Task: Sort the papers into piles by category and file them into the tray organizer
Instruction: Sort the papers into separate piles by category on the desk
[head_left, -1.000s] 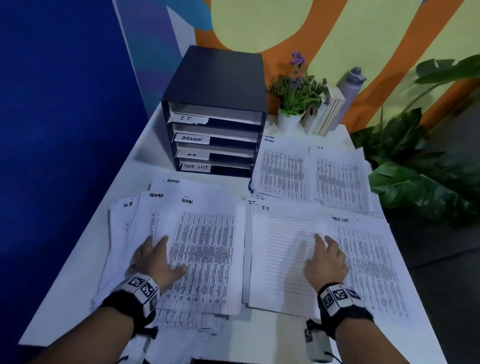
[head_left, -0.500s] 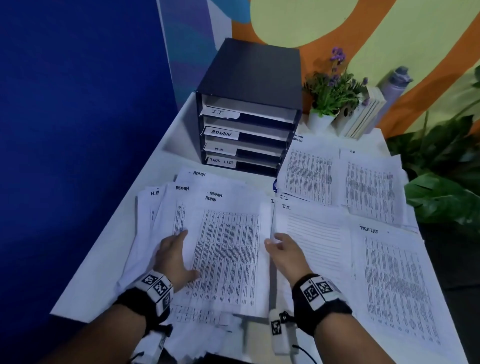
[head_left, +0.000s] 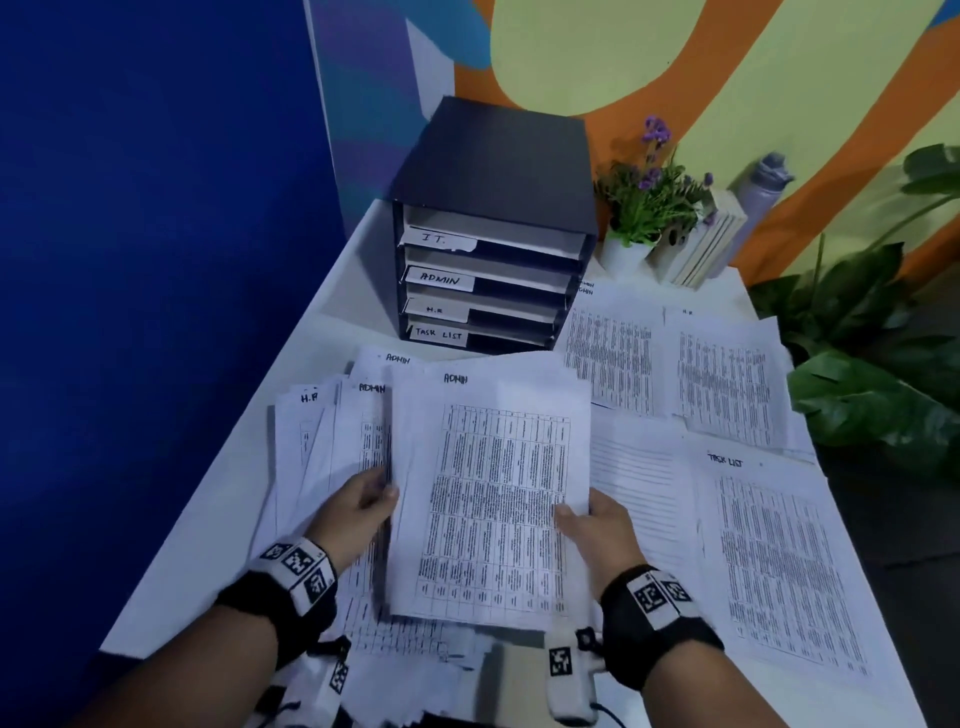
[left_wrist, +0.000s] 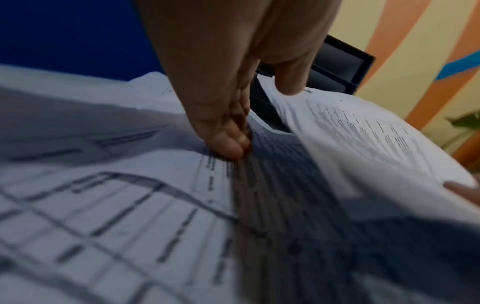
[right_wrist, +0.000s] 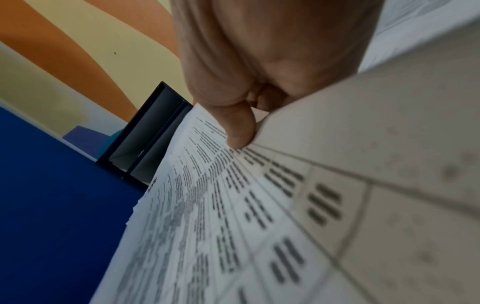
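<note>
1. The left hand (head_left: 358, 512) and the right hand (head_left: 597, 525) are holding a sheet headed ADMIN (head_left: 488, 493) by its two side edges, above the near-left part of the white table (head_left: 218, 499); each thumb is lying on the printed face with the fingers curled under the sheet.
2. In the left wrist view the left fingers (left_wrist: 226, 142) are pressing down on the loose unsorted heap (head_left: 322, 447) under the lifted sheet; that heap is spreading along the table's left edge, with headings ADMIN and H.R showing.
3. Four sorted piles are lying on the right half of the table: an ADMIN pile (head_left: 608, 358) and an H.R pile (head_left: 727, 384) toward the far edge, an I.T. pile (head_left: 639, 483) partly hidden by the held sheet, and a TASK LIST pile (head_left: 779, 561) by the right edge.
4. The dark tray organizer (head_left: 493, 228) is standing at the far-left corner, its four trays labelled I.T., ADMIN, H.R and TASK LIST from top to bottom.
5. Just to its right, along the far edge, are standing one potted plant with purple flowers (head_left: 644, 208), a few upright books (head_left: 706, 244) and one grey bottle (head_left: 763, 187).
6. Large green leaves (head_left: 872, 395) are showing beyond the table's right edge.
</note>
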